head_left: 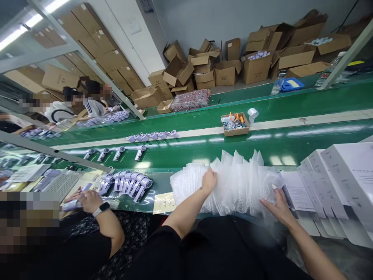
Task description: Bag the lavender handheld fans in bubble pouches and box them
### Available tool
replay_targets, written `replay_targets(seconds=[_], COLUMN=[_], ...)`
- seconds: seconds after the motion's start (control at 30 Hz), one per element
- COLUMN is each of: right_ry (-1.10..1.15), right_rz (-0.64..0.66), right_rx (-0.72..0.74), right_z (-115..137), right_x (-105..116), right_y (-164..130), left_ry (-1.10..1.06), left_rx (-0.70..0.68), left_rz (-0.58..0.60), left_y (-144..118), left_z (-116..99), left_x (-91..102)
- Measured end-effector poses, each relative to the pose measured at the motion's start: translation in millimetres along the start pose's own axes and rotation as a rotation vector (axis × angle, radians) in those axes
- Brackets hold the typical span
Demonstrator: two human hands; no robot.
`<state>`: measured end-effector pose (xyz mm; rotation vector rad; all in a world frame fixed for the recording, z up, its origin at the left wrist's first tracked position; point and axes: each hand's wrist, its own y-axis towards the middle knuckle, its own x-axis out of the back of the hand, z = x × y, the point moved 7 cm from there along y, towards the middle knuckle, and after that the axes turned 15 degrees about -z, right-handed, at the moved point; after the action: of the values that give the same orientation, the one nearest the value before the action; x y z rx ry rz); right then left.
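A long row of clear bubble-wrap bags (236, 182) stands on edge along the near side of the green bench. My left hand (209, 181) is closed over the top edges at the left part of the row, its fingertips partly hidden among the bags. At the right end of the row, my right hand (276, 204) rests against the last bags with thumb and fingers apart. White printed boxes (326, 179) lean in a row just right of that hand. Left of the bags lies a yellow handwritten paper (164, 203).
A co-worker's hand (90, 201) handles a lilac device on my left, near a cluster of lilac hair dryers (132, 183). More hair dryers (140, 153) lie spaced along the green conveyor (175, 152). Beyond stands a small carton (236, 131) of parts; open cartons (225, 74) line the wall.
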<state>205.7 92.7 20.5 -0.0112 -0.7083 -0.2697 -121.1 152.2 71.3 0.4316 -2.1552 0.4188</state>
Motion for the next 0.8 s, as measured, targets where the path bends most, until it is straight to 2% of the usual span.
replay_targets(seconds=[0.07, 0.13, 0.2, 0.37, 0.47, 0.53, 0.57, 0.7, 0.73, 0.8], right_ry=[0.011, 0.024, 0.018, -0.024, 0.004, 0.031, 0.044, 0.076, 0.081, 0.094], right_rz=[0.024, 0.084, 0.144, 0.159, 0.144, 0.14, 0.134, 0.002, -0.054, -0.144], right_rx=[0.031, 0.093, 0.126, 0.119, 0.155, 0.182, 0.188, 0.113, 0.082, 0.034], right_z=[1, 5, 5, -1, 4, 12, 15, 11, 7, 3], right_x=[1, 0, -2, -5, -5, -5, -5, 0, 4, 15], right_y=[1, 1, 2, 9, 12, 13, 13, 20, 22, 26], left_ry=[0.033, 0.039, 0.038, 0.023, 0.039, 0.065, 0.081, 0.034, -0.031, -0.172], left_rx=[-0.086, -0.135, -0.154, -0.116, -0.104, -0.102, -0.11, -0.246, -0.303, -0.411], left_rz=[0.03, 0.048, 0.023, -0.141, -0.132, -0.128, -0.163, -0.479, -0.52, -0.496], left_y=[-27, -38, -29, 32, 45, 40, 35, 7, 0, -14], left_z=[12, 23, 32, 53, 68, 75, 77, 62, 54, 32], left_x=[-7.9, -2.3, 15.6, 74.1, 80.4, 74.6, 73.0, 83.1, 85.1, 83.9])
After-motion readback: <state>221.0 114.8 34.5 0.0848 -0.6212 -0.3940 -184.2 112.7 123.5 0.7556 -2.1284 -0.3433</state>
